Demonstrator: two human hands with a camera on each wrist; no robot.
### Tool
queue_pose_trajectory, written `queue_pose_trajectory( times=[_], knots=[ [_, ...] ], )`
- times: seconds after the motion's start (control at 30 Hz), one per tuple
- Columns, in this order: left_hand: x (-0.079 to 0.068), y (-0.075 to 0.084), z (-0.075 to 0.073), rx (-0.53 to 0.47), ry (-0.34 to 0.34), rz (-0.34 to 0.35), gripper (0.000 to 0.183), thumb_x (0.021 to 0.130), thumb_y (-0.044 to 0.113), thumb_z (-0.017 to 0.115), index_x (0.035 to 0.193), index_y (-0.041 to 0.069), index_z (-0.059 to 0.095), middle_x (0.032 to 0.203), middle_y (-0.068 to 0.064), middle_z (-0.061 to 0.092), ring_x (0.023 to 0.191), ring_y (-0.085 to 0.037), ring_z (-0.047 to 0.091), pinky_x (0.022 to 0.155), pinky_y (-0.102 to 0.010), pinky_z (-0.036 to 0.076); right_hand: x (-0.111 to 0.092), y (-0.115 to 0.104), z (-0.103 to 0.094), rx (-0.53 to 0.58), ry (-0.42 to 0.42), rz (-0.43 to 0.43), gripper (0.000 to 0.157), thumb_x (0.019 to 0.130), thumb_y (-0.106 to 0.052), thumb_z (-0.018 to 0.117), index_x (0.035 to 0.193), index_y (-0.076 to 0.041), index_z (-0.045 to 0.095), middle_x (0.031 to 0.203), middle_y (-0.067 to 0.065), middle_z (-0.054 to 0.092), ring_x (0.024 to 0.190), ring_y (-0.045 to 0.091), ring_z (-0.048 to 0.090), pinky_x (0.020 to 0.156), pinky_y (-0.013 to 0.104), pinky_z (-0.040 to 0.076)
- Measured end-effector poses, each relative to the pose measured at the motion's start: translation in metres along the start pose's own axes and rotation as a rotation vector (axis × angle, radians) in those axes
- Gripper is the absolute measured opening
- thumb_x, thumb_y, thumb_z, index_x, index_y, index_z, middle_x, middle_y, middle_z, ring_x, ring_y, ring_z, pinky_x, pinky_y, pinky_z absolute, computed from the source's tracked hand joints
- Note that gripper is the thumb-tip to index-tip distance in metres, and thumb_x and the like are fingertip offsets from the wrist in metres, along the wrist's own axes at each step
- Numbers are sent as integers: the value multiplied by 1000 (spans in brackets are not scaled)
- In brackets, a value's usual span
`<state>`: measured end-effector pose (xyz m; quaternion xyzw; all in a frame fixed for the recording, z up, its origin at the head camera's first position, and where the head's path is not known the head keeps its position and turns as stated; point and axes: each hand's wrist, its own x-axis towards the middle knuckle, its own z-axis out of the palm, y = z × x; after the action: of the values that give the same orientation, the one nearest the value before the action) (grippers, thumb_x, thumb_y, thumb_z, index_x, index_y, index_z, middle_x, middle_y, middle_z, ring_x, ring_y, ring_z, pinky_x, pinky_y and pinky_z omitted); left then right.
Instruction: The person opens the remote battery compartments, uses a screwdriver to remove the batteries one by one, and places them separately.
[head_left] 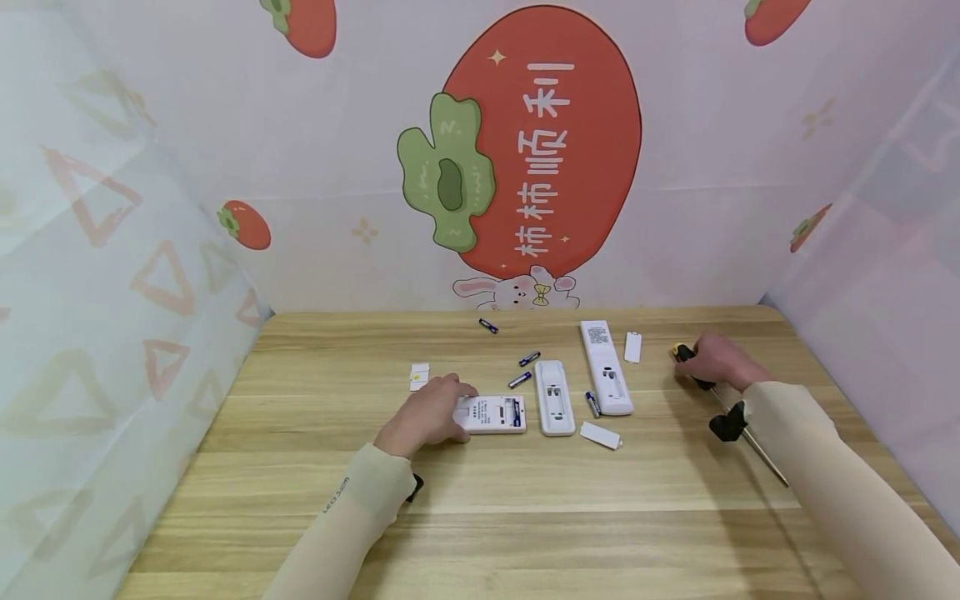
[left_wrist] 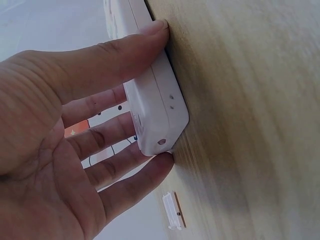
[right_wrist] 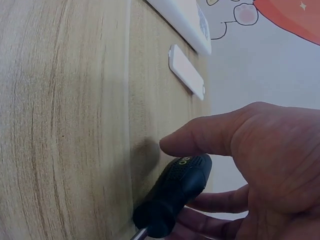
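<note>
My left hand (head_left: 431, 412) holds the end of a wide white remote control (head_left: 491, 415), thumb along one side and fingers along the other. Its battery bay faces up with a dark blue battery (head_left: 516, 412) inside. At the right, my right hand (head_left: 716, 362) is around the black handle of a screwdriver (right_wrist: 175, 195); the thumb lies over it and the fingers curl behind. The screwdriver's long metal shaft (head_left: 765, 458) points back toward me. Two more white remotes, a short one (head_left: 554, 400) and a longer one (head_left: 606, 367), lie with bare battery bays facing up.
Several loose blue batteries (head_left: 520, 380) lie around the remotes. White battery covers (head_left: 601, 435) rest on the wooden table (head_left: 480, 542), one (head_left: 633, 347) beyond the long remote. A small white piece with a yellow spot (head_left: 419, 377) lies behind my left hand. Printed cloth walls enclose the table.
</note>
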<state>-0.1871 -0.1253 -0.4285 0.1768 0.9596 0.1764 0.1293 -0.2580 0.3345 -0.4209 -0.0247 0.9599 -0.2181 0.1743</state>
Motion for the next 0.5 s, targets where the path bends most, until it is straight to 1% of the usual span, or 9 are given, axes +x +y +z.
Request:
queue_pose_trajectory(
  times=[0.1, 0.23, 0.5],
  knots=[
    [0, 0, 0, 4, 0, 2, 62, 74, 19, 93, 131, 12, 69, 121, -9, 61, 103, -25, 53, 94, -44, 47, 0, 0, -1, 4, -18, 1, 26, 87, -24, 68, 72, -3, 60, 66, 3, 56, 61, 17, 50, 57, 30, 41],
    [0, -1, 0, 5, -1, 6, 62, 74, 18, 93, 131, 12, 69, 123, -10, 61, 104, -26, 53, 95, -44, 46, 1, 1, -1, -2, -23, 5, 24, 86, -21, 66, 80, 1, 60, 72, 8, 59, 65, 20, 53, 59, 31, 43],
    [1, -1, 0, 5, -8, 5, 63, 74, 19, 93, 131, 12, 69, 126, -11, 60, 105, -26, 53, 96, -44, 46, 3, 6, 1, 13, -20, -1, 19, 83, -14, 63, 83, 3, 56, 75, 10, 59, 65, 22, 54, 59, 31, 44]
  ],
)
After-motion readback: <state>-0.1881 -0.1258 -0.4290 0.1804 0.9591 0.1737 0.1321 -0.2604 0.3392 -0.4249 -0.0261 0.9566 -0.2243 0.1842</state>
